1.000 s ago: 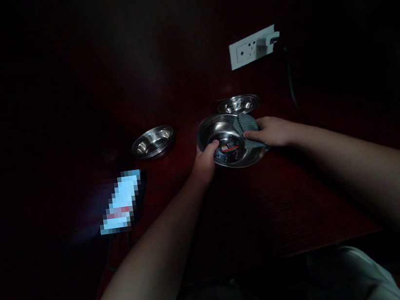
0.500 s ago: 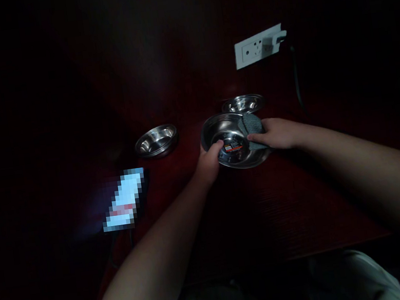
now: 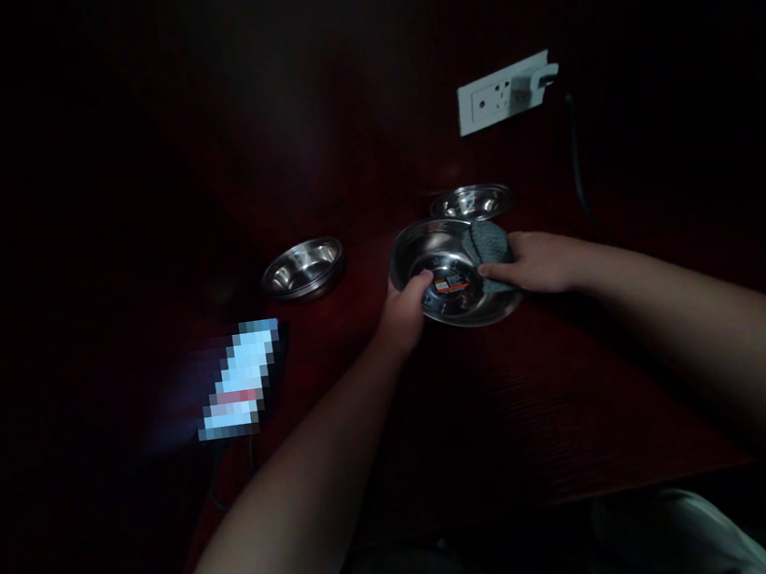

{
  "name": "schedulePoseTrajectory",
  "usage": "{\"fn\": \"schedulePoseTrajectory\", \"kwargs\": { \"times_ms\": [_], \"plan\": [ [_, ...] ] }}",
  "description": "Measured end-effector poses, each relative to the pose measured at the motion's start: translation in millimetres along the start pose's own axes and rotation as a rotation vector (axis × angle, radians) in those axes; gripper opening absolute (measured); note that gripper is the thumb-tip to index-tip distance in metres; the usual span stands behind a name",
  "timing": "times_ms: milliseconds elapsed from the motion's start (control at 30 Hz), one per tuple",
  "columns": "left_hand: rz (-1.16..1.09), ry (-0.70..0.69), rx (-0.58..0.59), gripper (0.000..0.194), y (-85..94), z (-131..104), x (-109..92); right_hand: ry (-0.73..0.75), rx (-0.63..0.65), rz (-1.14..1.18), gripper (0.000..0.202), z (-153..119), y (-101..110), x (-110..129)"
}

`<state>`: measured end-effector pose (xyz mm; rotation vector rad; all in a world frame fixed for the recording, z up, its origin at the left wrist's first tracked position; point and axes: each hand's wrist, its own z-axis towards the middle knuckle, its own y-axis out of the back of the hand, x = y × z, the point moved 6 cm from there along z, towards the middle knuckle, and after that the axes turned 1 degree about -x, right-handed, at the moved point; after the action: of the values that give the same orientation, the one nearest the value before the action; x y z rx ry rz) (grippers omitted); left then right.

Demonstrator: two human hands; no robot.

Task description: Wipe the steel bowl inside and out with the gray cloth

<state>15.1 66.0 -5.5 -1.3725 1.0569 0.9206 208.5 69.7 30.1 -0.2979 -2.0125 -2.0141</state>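
A shiny metal bowl (image 3: 430,243) with a dark and orange label on its inner bottom is tilted toward me above the dark red table. My left hand (image 3: 408,307) grips its left side, thumb inside over the wall and fingers hidden underneath. On the right side, my right hand (image 3: 538,259) is closed on a grey-green cloth (image 3: 491,249), which lies folded over the bowl's rim and inner wall. Behind the held bowl rests another metal bowl (image 3: 472,204), partly covered by it. More metal bowls (image 3: 302,267), seemingly stacked, stand to the left.
A lit, pixelated screen (image 3: 240,381) with a cable stands at the table's left. On the back wall is a white socket panel (image 3: 503,94) with a plug (image 3: 544,75) and hanging cord (image 3: 576,158). The table's front edge (image 3: 559,501) runs near my legs. Surroundings are very dark.
Both hands keep the same hold on the bowl and cloth. The view has shifted slightly, so most things sit a little further right; nothing else has visibly moved.
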Motion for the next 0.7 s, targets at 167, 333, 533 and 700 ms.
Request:
{"fn": "schedulePoseTrajectory", "kwargs": {
  "times_ms": [167, 333, 533, 700],
  "plan": [
    [0.018, 0.003, -0.007, 0.049, 0.0, -0.7, -0.8, 0.004, 0.031, 0.061, 0.059, -0.3, -0.4, 0.7],
    [0.018, 0.016, -0.012, 0.049, -1.4, -3.3, -2.0, 0.020, 0.030, 0.049, 0.061, -0.3, 0.4, 1.5],
    [0.029, 0.022, -0.026, 0.046, 0.5, -1.6, -0.6, 0.011, 0.012, 0.014, 0.058, -1.8, 1.8, 2.6],
    [0.022, 0.037, -0.033, 0.049, -0.4, -4.0, -2.0, 0.010, 0.028, 0.026, 0.059, -3.9, 2.3, 4.8]
  ]
}}
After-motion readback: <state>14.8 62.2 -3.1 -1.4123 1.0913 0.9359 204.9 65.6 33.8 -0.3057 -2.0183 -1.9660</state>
